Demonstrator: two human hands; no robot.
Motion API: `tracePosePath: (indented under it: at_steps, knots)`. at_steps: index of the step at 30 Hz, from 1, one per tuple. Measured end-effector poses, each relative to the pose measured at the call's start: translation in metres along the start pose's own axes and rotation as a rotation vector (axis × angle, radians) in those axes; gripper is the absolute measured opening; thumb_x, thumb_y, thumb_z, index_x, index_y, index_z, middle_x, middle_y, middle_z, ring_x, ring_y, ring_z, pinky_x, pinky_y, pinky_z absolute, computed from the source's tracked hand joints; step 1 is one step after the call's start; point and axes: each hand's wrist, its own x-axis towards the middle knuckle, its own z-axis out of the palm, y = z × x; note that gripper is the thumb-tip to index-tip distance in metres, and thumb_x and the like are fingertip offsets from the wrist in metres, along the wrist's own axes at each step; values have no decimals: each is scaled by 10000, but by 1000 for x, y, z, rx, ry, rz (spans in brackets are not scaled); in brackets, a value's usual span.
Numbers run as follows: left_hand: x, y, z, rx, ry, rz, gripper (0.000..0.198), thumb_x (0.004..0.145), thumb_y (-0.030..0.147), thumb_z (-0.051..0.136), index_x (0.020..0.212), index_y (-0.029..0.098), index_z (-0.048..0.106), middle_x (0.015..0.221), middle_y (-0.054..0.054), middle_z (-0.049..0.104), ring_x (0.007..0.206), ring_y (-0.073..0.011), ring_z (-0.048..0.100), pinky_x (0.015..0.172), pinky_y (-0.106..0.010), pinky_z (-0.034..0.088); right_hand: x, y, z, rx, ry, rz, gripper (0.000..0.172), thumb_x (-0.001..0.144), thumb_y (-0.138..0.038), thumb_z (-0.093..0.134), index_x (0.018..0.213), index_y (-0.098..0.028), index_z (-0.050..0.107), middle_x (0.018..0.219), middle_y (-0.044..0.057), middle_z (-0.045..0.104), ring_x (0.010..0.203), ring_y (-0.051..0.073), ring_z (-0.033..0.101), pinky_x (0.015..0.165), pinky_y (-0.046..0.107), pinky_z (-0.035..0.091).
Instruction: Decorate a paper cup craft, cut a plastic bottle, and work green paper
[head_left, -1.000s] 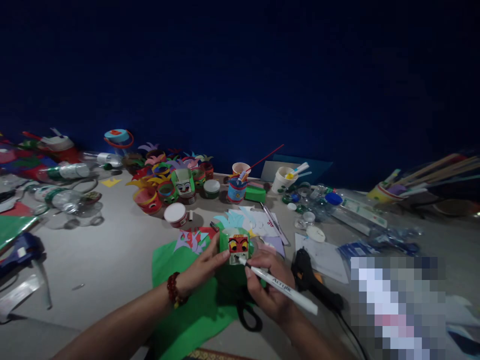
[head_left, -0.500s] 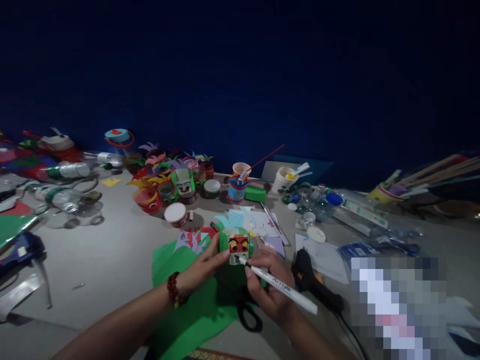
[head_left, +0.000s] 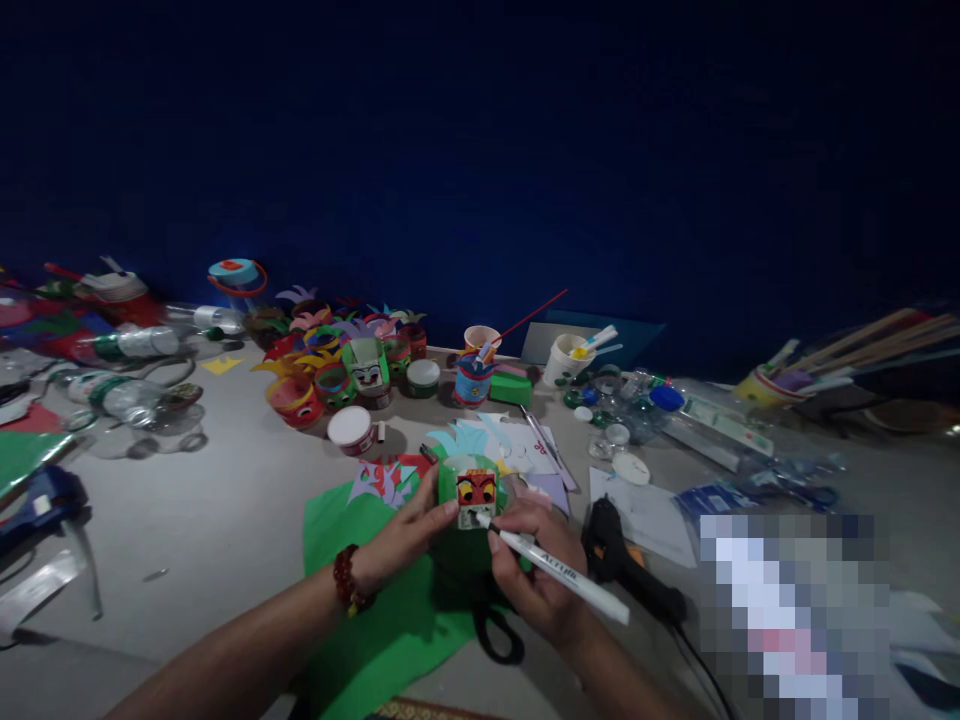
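Observation:
My left hand (head_left: 416, 520) is closed around the left side of a green cup (head_left: 448, 480) that has light-blue paper leaves on top and a face on its front. The face has a red upper part with yellow eyes and a whitish lower part. In my right hand (head_left: 544, 570) is a white acrylic marker (head_left: 574, 582), its tip touching or very near the lower part of the face. Beneath both hands lies a green sheet (head_left: 367, 610), with scissors (head_left: 499, 637) partly hidden under my right hand.
Several decorated cups (head_left: 292, 400) stand at the back left. A black glue gun (head_left: 630, 570) lies to the right, its cable running forward. A blue glue gun (head_left: 45, 510) is at far left. Plastic bottles (head_left: 120, 393) lie behind it. White jars (head_left: 351, 428) stand behind the cut paper.
The marker's rear end has shifted slightly left and up in my right hand. The green cup and my left hand stay almost in place.

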Motion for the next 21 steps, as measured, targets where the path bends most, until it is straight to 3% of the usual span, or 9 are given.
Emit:
tracePosePath:
  at_steps: [9,21]
  knots:
    - [0,1,0,-21,-49,39,798,872,448,696,1546,301,295,1559,-67,430,1444,-323,359,1217,-482,239,2,0,-1,11,-27,7,102,843,-155,561,884,-249,564,721,-10,662,642,183,663,601,299,523]
    - [0,6,6,-46,-32,27,832,819,482,739,1526,275,352,1502,-84,503,1462,-343,322,1220,-479,233,0,2,0,34,-18,27,95,842,-156,551,857,-249,559,705,-9,656,647,187,665,591,301,518]
